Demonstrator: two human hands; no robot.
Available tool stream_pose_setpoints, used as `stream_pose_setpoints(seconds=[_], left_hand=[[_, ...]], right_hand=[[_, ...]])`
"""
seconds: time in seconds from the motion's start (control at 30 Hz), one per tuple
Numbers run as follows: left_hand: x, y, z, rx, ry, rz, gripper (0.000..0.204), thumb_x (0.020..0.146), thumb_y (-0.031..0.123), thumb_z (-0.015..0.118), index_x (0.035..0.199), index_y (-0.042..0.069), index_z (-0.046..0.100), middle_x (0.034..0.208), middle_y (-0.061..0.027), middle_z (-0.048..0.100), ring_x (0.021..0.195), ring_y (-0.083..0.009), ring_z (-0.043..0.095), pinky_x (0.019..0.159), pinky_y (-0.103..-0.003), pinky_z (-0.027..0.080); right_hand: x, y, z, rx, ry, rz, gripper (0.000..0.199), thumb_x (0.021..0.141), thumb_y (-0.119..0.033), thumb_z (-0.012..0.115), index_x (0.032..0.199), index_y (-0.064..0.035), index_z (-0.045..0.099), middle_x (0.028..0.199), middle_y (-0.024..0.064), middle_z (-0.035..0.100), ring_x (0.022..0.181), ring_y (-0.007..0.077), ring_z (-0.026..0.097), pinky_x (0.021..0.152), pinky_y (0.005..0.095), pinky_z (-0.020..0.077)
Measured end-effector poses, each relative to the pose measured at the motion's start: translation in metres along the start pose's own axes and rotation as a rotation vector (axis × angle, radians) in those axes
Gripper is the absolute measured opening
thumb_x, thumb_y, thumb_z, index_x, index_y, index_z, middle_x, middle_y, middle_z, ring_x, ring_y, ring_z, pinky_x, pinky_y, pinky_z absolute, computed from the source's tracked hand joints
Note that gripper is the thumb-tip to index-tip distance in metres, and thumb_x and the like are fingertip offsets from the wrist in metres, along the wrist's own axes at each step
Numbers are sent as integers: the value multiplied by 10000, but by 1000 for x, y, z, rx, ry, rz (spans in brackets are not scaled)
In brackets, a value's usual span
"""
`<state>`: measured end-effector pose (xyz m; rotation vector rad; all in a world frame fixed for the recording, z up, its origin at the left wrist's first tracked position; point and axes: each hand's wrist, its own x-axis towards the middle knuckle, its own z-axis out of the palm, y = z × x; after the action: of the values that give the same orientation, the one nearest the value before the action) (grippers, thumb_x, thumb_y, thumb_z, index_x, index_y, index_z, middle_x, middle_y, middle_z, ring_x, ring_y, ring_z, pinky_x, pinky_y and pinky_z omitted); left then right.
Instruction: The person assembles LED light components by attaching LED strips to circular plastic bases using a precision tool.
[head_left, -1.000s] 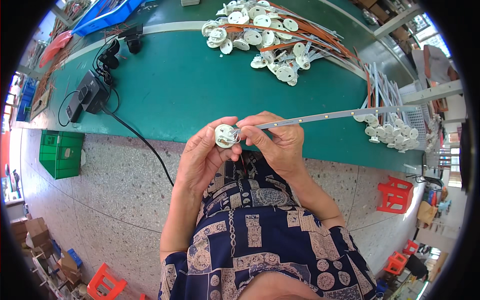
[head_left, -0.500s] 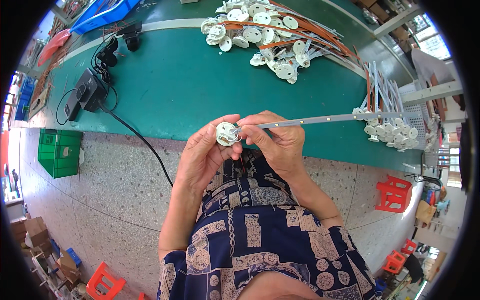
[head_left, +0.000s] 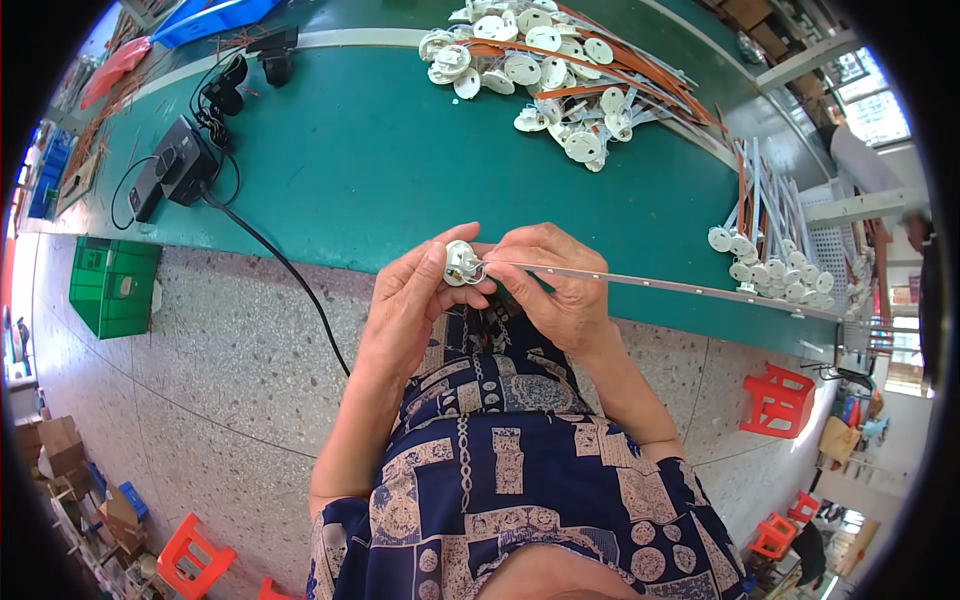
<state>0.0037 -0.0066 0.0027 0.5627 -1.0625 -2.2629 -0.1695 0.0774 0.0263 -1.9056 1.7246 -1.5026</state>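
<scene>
Between the thumb and fingers of my left hand (head_left: pixel 408 300) is a small round white plastic cap (head_left: pixel 459 263), its wired side turned up. Thin pale wires run from the cap to the end of a long narrow LED strip (head_left: pixel 640 282). My right hand (head_left: pixel 553 285) pinches that strip close to the wires, and the rest stretches off to the right, sloping slightly down. Both hands are held close together over the near edge of the green table (head_left: pixel 340 160). The fingertips under the cap are partly hidden.
A heap of white round caps with strips (head_left: pixel 545 70) lies at the back, another bunch (head_left: pixel 775 270) at the right. A black power adapter (head_left: pixel 185 160) with cables sits on the left. Below stand a green crate (head_left: pixel 112 285) and a red stool (head_left: pixel 778 402).
The strip has swung from sloping upward to sloping downward at its right end. The cap has tilted and shifted slightly right in my left hand. The whole view has turned slightly.
</scene>
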Motion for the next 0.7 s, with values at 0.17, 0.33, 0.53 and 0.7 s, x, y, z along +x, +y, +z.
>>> stream_pose_setpoints(seconds=[0.17, 0.33, 0.53, 0.7], left_hand=[[-1, 4, 4, 29, 23, -9, 514, 1091, 326, 468, 1410, -74, 505, 1245, -199, 667, 969, -201, 707, 855, -309, 594], [-1, 5, 2, 51, 21, -25, 482, 1088, 293, 477, 1417, -58, 508, 1300, -207, 643, 1041, -206, 695, 908, -314, 582], [1, 5, -3, 43, 17, -37, 458, 1074, 221, 475, 1415, -84, 499, 1333, -247, 617, 1201, -252, 646, 1018, -356, 542], [3, 2, -9, 13, 10, -33, 457, 1073, 212, 473, 1412, -94, 494, 1341, -249, 609, 1210, -265, 639, 1023, -372, 541]], right_hand=[[-1, 3, 1, -12, -40, -47, 94, 848, -107, 776, 922, -53, 757, 895, 85, 719, 741, 206, 667, 628, 313, 526], [-3, 2, 8, -113, -6, -177, 115, 817, -48, 783, 923, -48, 740, 861, 76, 700, 712, 221, 653, 592, 317, 509], [1, -3, 12, -170, -18, -191, 121, 809, -33, 784, 917, -33, 730, 850, 82, 692, 693, 222, 641, 577, 316, 502], [9, -14, 13, -207, -93, -89, 79, 830, -54, 752, 878, -38, 692, 849, 71, 677, 734, 245, 646, 635, 348, 528]])
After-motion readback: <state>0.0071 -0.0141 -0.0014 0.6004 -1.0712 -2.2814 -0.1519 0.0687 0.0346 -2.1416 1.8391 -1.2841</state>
